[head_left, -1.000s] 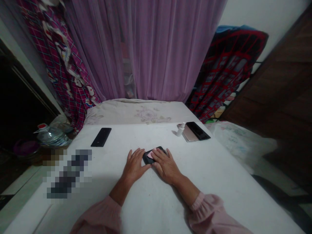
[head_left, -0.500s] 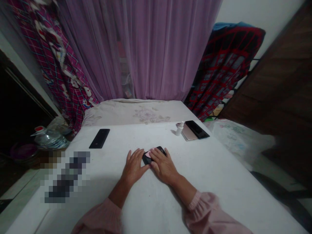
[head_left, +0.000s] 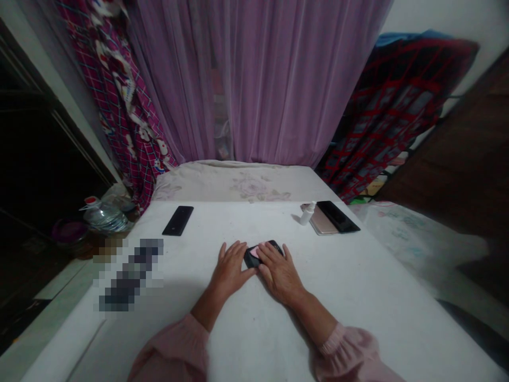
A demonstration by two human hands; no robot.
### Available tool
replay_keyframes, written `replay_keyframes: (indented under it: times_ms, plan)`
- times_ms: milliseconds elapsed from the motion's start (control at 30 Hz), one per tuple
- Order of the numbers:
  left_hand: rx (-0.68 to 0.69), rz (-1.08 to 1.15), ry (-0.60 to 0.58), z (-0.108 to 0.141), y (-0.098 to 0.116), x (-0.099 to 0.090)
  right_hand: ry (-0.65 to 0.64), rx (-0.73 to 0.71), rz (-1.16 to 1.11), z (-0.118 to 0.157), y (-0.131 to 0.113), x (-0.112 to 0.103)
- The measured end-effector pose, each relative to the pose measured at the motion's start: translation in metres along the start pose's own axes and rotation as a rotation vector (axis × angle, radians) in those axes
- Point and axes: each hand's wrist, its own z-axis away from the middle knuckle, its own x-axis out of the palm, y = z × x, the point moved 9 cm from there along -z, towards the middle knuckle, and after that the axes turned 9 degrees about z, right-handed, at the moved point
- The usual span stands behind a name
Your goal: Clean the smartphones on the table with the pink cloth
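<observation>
On a white desk (head_left: 358,297), from the left, a plastic water bottle (head_left: 104,217) stands beyond the edge, while a blurred object (head_left: 129,276) and a black phone (head_left: 177,220) lie on the desk. At centre, the flat left hand (head_left: 230,270) sits with its thumb against a second black phone (head_left: 267,247), which has a pink cloth (head_left: 256,252) on it. The right hand (head_left: 280,273) rests on the cloth, close beside the left, both hands open. Farther right, a white spray bottle (head_left: 307,213) stands beside a rose-gold phone (head_left: 324,222), partly covered by a third black phone (head_left: 338,216).
</observation>
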Motion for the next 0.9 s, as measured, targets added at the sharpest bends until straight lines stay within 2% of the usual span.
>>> replay_keyframes:
  times_ms: [100, 200, 300, 367, 467, 567, 667, 733, 800, 900]
  plan:
    - [0.002, 0.008, -0.003, 0.000, 0.001, 0.000, 0.000, 0.074, 0.048, 0.007, 0.021, 0.001]
    - [0.009, 0.014, 0.001, 0.000, 0.003, -0.001, 0.007, 0.213, 0.083, -0.004, 0.039, 0.002]
    - [0.017, 0.007, 0.006, 0.001, 0.004, -0.002, 0.008, 0.221, 0.057, -0.019, 0.028, 0.001]
    - [0.018, 0.000, 0.018, 0.000, 0.004, -0.002, -0.001, 0.150, 0.014, -0.021, 0.010, 0.001]
    - [0.015, -0.004, 0.023, 0.000, 0.002, -0.002, -0.013, 0.023, -0.028, -0.008, -0.007, 0.001]
    - [0.021, 0.007, 0.021, 0.000, 0.002, -0.002, -0.002, 0.007, 0.003, 0.006, 0.003, -0.002]
    - [0.037, 0.023, 0.026, 0.000, 0.003, -0.002, 0.028, 0.147, 0.061, 0.004, 0.029, -0.005]
    - [0.040, 0.028, 0.026, 0.000, 0.003, -0.001, 0.037, 0.231, 0.072, -0.005, 0.037, -0.005]
    - [0.040, 0.027, 0.028, 0.000, 0.002, -0.001, 0.032, 0.231, 0.046, -0.015, 0.029, -0.003]
    - [0.046, 0.020, 0.044, 0.000, 0.001, -0.001, 0.028, 0.102, -0.028, -0.019, 0.004, -0.001]
